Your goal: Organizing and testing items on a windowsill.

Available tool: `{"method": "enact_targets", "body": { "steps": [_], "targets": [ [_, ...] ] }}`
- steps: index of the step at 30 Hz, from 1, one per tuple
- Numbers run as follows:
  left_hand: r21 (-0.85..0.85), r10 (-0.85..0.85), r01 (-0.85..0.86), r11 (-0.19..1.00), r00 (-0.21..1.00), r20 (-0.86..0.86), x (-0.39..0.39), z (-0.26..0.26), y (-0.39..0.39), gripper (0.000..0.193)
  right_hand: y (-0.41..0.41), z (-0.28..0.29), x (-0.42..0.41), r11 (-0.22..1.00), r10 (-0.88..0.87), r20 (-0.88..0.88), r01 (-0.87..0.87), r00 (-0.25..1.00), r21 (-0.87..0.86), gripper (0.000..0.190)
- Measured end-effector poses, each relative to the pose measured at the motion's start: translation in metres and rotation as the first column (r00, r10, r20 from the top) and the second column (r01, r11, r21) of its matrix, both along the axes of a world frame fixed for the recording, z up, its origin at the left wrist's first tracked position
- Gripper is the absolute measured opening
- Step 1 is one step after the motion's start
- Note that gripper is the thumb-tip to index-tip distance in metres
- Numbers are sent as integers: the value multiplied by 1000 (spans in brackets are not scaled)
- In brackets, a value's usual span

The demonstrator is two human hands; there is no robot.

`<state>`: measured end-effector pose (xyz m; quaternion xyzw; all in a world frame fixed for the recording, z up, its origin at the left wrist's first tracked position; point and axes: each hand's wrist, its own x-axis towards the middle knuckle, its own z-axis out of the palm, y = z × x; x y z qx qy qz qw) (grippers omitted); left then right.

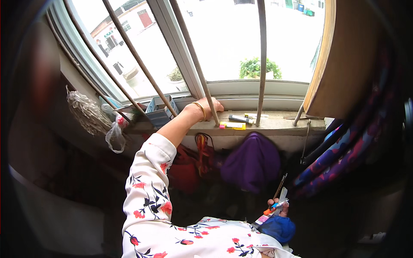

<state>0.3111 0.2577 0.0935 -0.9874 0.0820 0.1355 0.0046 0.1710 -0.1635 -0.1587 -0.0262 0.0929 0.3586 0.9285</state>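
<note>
My left hand (211, 108), with a gold-coloured bangle on the wrist, reaches past a metal bar onto the windowsill (277, 122); its fingertips are partly hidden, so its grip is unclear. Just right of it lie a yellow lighter-like item with a pink end (233, 125), a dark marker-like stick (240, 119) and a thin yellow-and-white item (256, 115). Low on the right, my right hand (284, 209) holds a bundle: a pencil (280, 186), a translucent ruler-like strip (282, 196), an orange-tipped item (269, 211) and other slim things. Blue cloth (278, 229) is beside that hand.
Metal bars (261, 64) cross the window. A blue-grey open box (158, 113) stands left of my left arm. A string mop head (85, 111) and a plastic bag (116, 137) hang farther left. Purple cloth (251, 161) hangs under the sill; a wooden panel (338, 64) stands right.
</note>
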Motion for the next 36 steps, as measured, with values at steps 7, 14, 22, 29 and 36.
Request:
{"method": "enact_targets", "body": {
  "steps": [7,14,22,29,36],
  "targets": [
    [136,-44,38,990,998,41,9,-14,21,13,7,14,5,998,37,63,-40,997,51,42],
    [10,6,-8,1000,983,185,-4,-23,24,11,-1,-8,9,997,76,107,-77,991,10,43],
    [-613,486,-82,786,695,530,-54,-25,23,19,-1,-12,1,994,93,101,-98,991,49,43],
    [-964,524,-125,-236,819,-235,-117,-29,-51,13,21,2,7,994,102,24,-102,995,26,38],
    [-867,160,-393,-308,876,-454,-120,-84,-163,13,33,34,16,974,220,-88,-213,972,82,32]
  ]
}}
